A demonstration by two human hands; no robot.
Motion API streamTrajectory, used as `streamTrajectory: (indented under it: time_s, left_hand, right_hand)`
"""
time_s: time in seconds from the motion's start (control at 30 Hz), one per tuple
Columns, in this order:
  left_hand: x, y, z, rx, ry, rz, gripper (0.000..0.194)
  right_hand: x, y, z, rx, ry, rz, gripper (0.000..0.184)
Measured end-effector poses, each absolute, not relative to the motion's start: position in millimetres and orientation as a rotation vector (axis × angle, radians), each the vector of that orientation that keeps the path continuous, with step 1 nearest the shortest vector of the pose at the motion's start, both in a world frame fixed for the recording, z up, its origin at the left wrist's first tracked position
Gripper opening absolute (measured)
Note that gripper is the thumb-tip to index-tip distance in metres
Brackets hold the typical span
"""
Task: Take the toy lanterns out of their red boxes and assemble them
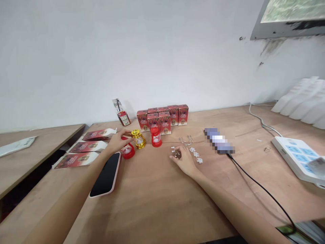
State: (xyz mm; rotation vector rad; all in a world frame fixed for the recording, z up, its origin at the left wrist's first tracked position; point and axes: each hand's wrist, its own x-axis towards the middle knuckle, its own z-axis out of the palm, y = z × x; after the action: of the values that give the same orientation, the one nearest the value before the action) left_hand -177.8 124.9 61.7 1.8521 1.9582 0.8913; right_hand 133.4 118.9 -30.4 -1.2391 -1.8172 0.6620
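Observation:
My left hand [119, 141] reaches across the wooden table [157, 196] and its fingertips touch a small gold lantern [138, 138]; a red lantern lying on its side [127, 150] is right under the fingers. Another red lantern [156, 136] stands upright beside the gold one. My right hand [183, 160] rests on the table with fingers curled over small dark pieces [177, 155], beside several small white parts [196, 154] and thin metal wire handles [186, 141].
Several red boxes [162, 118] stand in a group at the back by the wall. Flat unfolded red cartons [83, 150] lie at left, a phone [106, 176] face down near my left arm. A white power strip [297, 156], a black cable [259, 186] and a small packet [122, 113] are also here.

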Motion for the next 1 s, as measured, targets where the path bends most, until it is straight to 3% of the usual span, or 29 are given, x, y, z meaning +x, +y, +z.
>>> streamTrajectory:
  time_s: [0.2, 0.43, 0.53, 1.0]
  left_hand:
    - [-169.1, 128.5, 59.5, 1.840, 1.968, 0.949, 0.046]
    - [-156.2, 131.6, 71.4, 1.956, 1.880, 0.935, 0.039]
    - [-153.9, 133.0, 72.6, 1.967, 1.838, 0.988, 0.036]
    - [-151.4, 135.6, 40.5, 1.791, 2.032, 1.676, 0.035]
  right_hand:
    - [133.8, 118.9, -29.3, -1.251, -1.962, 0.561, 0.021]
    - [134.1, 116.0, -31.3, -1.100, -2.181, 0.421, 0.001]
    - [132.9, 115.2, -29.6, -1.101, -2.272, 0.289, 0.006]
    - [132.8, 115.6, -23.4, -1.092, -2.389, 0.044, 0.014]
